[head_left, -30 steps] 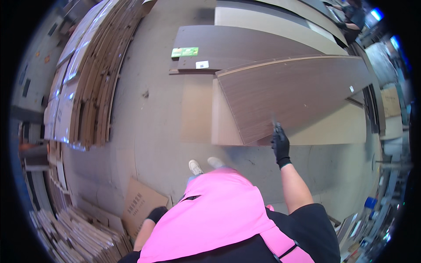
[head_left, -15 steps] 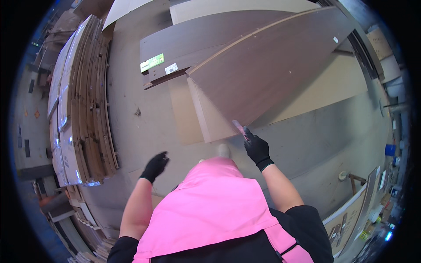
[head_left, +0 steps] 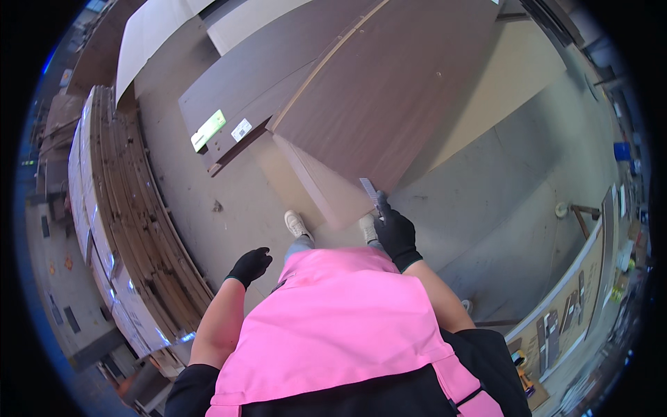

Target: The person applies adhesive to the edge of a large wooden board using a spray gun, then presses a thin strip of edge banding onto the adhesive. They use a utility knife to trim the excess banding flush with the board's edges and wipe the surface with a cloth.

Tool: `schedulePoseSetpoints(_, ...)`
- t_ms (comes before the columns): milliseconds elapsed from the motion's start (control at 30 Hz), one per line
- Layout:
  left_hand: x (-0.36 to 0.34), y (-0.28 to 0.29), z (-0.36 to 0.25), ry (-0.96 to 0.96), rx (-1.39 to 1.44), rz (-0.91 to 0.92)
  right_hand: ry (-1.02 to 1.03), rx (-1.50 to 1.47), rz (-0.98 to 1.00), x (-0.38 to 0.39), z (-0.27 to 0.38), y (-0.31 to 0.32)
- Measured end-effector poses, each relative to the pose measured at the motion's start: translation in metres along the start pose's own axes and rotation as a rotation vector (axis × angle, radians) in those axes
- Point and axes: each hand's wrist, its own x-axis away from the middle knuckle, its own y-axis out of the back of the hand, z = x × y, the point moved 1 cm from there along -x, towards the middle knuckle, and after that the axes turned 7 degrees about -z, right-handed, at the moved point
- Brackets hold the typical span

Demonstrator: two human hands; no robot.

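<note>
My right hand (head_left: 394,233), in a black glove, is closed round a flat grey tool (head_left: 368,187) with a ridged or perforated face. Its far end points away from me, close to the near corner of a large dark brown panel (head_left: 389,90). Whether tool and panel touch, I cannot tell. My left hand (head_left: 251,265), also gloved in black, hangs left of my pink apron with its fingers curled. Anything inside those fingers is hidden. Farther left, a second brown panel (head_left: 229,94) carries a green and white packet (head_left: 208,130) and a white label (head_left: 241,130).
A tall stack of wrapped flat boards (head_left: 139,222) stands on my left. Pale brown sheets (head_left: 511,83) lie beneath the large panel. To the right are a leaning board (head_left: 563,326) and a metal bracket with a round foot (head_left: 563,208). My white shoes (head_left: 295,224) are on the floor.
The view has shifted, so the panels sit farther left and higher in it. My left shoe has come into plain sight. My right hand still holds the flat tool near the panel's corner.
</note>
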Motion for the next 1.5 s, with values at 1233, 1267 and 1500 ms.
schedulePoseSetpoints(1233,-0.047,0.19,0.208,-0.366,-0.334,0.07,-0.3,0.039,-0.24,-0.132,0.183,-0.13)
schedulePoseSetpoints(1267,-0.045,0.19,0.214,-0.388,-0.355,0.02,-0.421,-0.009,-0.189,-0.129,0.177,-0.121)
schedulePoseSetpoints(1500,-0.021,0.169,0.265,-0.472,-0.553,0.194,-0.417,0.07,-0.197,-0.148,0.198,-0.145)
